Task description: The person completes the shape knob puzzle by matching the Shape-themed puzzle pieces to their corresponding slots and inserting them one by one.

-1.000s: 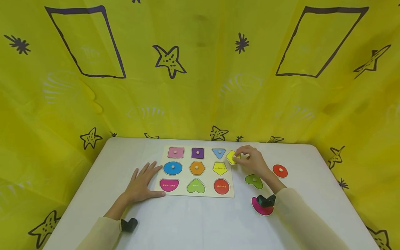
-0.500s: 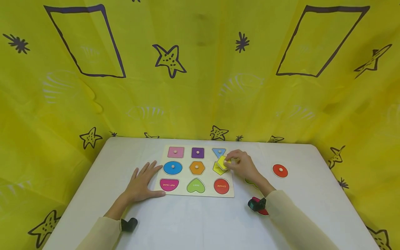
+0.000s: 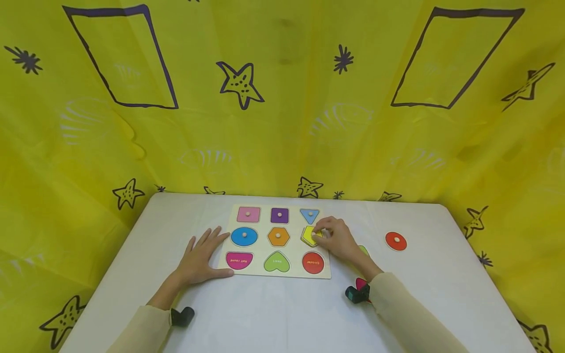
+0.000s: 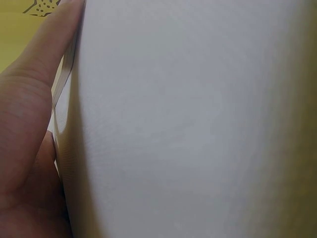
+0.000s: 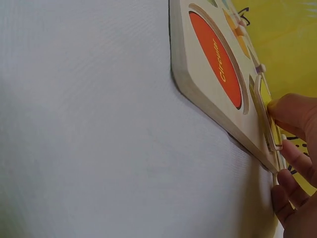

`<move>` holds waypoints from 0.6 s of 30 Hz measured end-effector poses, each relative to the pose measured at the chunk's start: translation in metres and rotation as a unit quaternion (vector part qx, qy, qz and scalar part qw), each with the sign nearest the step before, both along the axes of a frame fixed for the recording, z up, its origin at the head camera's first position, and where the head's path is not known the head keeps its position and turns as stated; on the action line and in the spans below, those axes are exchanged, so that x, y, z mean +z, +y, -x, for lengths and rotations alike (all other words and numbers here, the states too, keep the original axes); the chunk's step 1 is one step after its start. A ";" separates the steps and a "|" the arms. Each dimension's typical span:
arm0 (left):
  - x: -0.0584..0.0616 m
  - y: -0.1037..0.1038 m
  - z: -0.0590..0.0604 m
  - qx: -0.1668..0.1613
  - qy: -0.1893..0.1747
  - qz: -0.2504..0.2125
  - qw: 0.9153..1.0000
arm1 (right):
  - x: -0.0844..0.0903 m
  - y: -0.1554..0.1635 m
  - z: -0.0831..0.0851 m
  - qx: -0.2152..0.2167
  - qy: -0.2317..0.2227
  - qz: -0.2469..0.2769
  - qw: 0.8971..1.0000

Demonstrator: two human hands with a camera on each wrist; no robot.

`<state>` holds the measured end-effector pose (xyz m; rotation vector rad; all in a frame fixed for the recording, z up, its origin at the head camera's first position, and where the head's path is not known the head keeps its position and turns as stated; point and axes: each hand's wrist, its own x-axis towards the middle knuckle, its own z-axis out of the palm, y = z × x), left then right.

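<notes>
Pinching yellow piece over puzzle board: right hand, fingers clenched on it | left hand flat on bench, fingers released

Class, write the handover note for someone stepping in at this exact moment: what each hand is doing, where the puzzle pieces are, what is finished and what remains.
Left hand: flat on the table, fingertips at the puzzle board edge.
Right hand: pinching the yellow pentagon over its recess, not yet flat.
Done: pink rectangle, purple square, blue triangle, blue circle and orange hexagon are seated.
Left: seat the pentagon. Half-round, heart and circle recesses are open. The red circle lies loose to the right; the green and magenta pieces are mostly hidden by the right arm.
</notes>
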<state>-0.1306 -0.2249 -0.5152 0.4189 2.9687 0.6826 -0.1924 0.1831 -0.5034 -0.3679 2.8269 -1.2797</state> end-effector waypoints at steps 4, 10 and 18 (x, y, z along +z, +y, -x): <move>0.001 0.000 0.000 0.000 0.001 -0.003 1.000 | -0.001 -0.003 -0.001 -0.005 0.001 -0.014 1.000; 0.002 0.000 -0.001 0.000 0.000 -0.003 1.000 | -0.002 -0.006 -0.001 -0.009 0.006 -0.025 1.000; 0.000 -0.002 0.000 -0.001 0.001 -0.001 1.000 | -0.006 -0.006 -0.001 -0.001 0.014 -0.035 0.999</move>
